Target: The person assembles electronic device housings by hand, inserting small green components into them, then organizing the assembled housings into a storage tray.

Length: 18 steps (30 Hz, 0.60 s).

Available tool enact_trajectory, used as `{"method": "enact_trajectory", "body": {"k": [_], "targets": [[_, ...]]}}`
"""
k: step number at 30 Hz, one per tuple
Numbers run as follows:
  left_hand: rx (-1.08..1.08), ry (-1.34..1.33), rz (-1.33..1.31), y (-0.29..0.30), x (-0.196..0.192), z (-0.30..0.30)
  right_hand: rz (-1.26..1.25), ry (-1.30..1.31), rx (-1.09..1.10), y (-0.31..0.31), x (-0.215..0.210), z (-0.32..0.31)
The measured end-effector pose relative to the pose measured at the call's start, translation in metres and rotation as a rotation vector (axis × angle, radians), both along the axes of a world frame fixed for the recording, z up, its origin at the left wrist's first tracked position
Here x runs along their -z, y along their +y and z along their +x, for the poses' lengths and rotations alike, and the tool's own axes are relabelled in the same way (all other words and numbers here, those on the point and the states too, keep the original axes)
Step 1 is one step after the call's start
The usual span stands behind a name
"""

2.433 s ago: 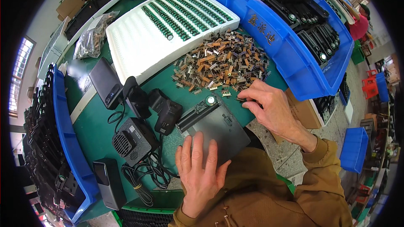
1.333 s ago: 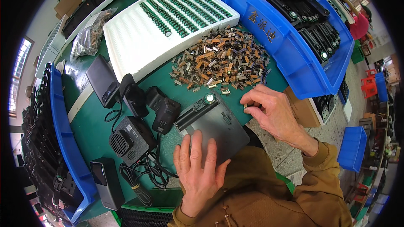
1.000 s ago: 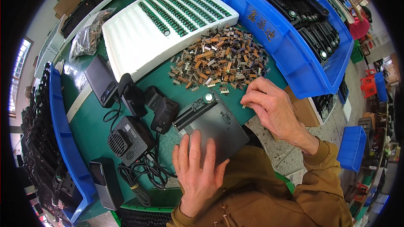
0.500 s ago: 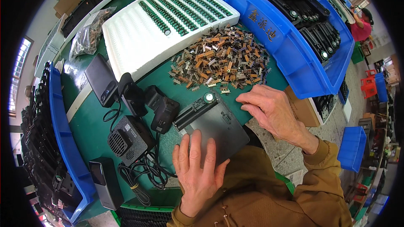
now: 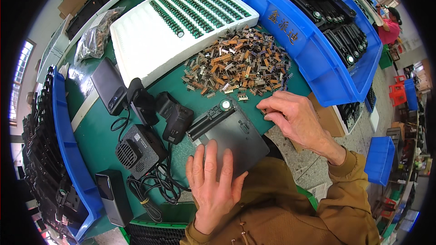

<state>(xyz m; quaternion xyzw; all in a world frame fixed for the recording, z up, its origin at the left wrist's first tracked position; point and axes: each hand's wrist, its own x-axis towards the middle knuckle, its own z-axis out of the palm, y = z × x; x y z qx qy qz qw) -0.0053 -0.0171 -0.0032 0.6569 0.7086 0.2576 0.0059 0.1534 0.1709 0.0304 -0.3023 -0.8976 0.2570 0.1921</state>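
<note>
A flat black plastic housing (image 5: 236,143) lies on the green table in front of me, a round silver-and-green part (image 5: 225,105) set in its far corner. Spread fingers of my left hand (image 5: 212,181) rest on its near left part, holding it down flat. To the right of the housing, above the table edge, my right hand (image 5: 295,118) is closed in a pinch. A tiny dark component (image 5: 265,112) shows between its thumb and forefinger, mostly hidden. Just beyond the housing spreads a heap of small pinned components (image 5: 240,63), brown and metallic, with a loose one (image 5: 243,97) at its near edge.
Behind the heap lies a white foam tray (image 5: 141,41) with rows of green-black parts. A blue bin (image 5: 290,41) of black housings stands right, another blue bin (image 5: 68,122) left. Black devices (image 5: 141,149) and coiled cables (image 5: 152,195) crowd the left side. A person (image 5: 389,29) is far right.
My right hand has shifted very slightly, its fingertips turning so that a tiny dark component now shows in the pinch. The left hand and the housing have stayed put.
</note>
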Motion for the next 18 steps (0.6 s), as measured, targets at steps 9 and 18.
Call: {"method": "enact_trajectory", "body": {"k": [9,18], "targets": [[0.004,-0.012,0.010,0.000,0.000,0.000,-0.123,0.032,-0.018,-0.004,-0.008,-0.005],[0.003,-0.017,0.007,0.000,0.001,-0.001,-0.144,0.062,-0.108,-0.012,-0.015,-0.019]]}}
